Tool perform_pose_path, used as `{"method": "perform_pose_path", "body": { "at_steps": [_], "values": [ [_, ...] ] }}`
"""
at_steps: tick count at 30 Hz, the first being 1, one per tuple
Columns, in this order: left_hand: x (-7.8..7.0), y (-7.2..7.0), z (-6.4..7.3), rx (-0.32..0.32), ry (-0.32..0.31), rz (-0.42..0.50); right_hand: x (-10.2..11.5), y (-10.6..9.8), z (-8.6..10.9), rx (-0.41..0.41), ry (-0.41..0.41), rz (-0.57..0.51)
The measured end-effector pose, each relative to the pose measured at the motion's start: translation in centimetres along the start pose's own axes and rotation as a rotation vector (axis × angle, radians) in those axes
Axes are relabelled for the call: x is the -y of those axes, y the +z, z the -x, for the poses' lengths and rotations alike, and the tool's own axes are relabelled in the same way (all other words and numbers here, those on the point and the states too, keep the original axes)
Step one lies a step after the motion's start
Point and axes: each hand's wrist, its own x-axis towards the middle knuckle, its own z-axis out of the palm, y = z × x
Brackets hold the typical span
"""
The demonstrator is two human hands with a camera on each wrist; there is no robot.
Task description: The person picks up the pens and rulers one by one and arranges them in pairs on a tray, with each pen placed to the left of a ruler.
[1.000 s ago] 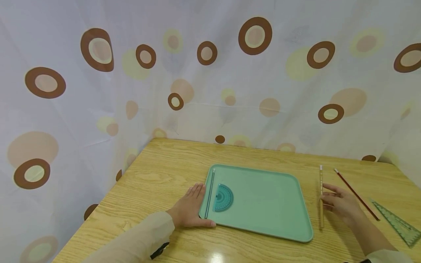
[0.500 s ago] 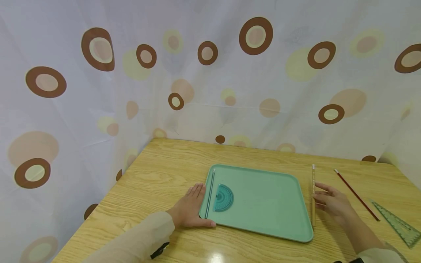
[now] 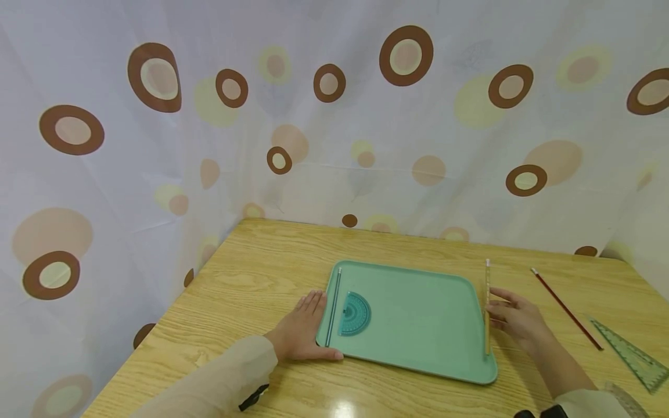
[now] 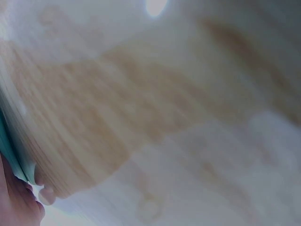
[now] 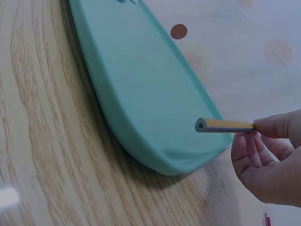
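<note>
A yellow pencil point(image 3: 488, 334) with a white tip is pinched between the thumb and fingers of my right hand point(image 3: 516, 320). It hangs over the right rim of a mint-green tray point(image 3: 418, 319), and its unsharpened end faces the camera in the right wrist view. My left hand point(image 3: 302, 332) rests at the tray's lower left corner, fingers straight along the side and thumb along the front edge. Inside the tray, a dark blue pencil point(image 3: 333, 307) lies along the left side. Beside that pencil is a blue half-round protractor point(image 3: 355, 315). Most of the left wrist view is blurred.
On the wooden table point(image 3: 261, 249), a red pencil point(image 3: 567, 309) lies to the right of my right hand. A clear green triangular set square point(image 3: 629, 354) is farther right. A patterned curtain point(image 3: 366, 128) stands behind the table and along its left side.
My right hand has carried the yellow pencil leftward from beside the tray to over its right rim. The left hand and the things in the tray have stayed put.
</note>
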Motion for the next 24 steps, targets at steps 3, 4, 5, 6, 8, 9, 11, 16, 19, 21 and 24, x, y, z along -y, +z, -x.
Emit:
{"method": "perform_pose_path", "body": {
  "at_steps": [3,4,5,6,8,9,11,16,19,21,24],
  "values": [
    [0.0,0.0,0.0,0.002,0.001,0.001,0.1,0.2,0.0,0.000,0.004,0.019],
    [0.0,0.0,0.0,0.001,0.002,0.003,0.1,0.3,-0.1,0.000,0.006,0.026],
    [0.0,0.0,0.0,0.000,0.003,0.003,0.2,0.4,-0.1,-0.004,0.008,0.033],
    [0.0,0.0,0.0,0.000,0.003,0.001,0.2,0.5,-0.1,-0.002,0.007,0.034],
    [0.0,-0.1,0.0,-0.003,0.005,-0.001,0.2,0.7,-0.1,0.001,0.006,0.028],
    [0.0,-0.1,-0.1,-0.002,0.004,0.000,0.2,0.8,-0.2,0.002,0.007,0.025],
    [0.0,-0.1,0.0,0.000,0.001,-0.001,0.2,1.0,-0.2,0.005,0.008,0.023],
    [-0.1,-0.1,0.1,0.008,-0.005,0.011,0.3,1.5,-0.3,0.004,0.020,0.036],
    [-0.1,0.0,0.1,0.005,-0.004,0.018,0.4,1.8,-0.3,0.002,0.024,0.032],
    [-0.1,0.0,0.1,0.004,-0.004,0.018,0.3,2.0,-0.4,0.001,0.021,0.025],
    [0.0,-0.1,0.1,0.003,-0.004,0.016,0.2,2.3,-0.5,0.002,0.012,0.021]
  ]
}}
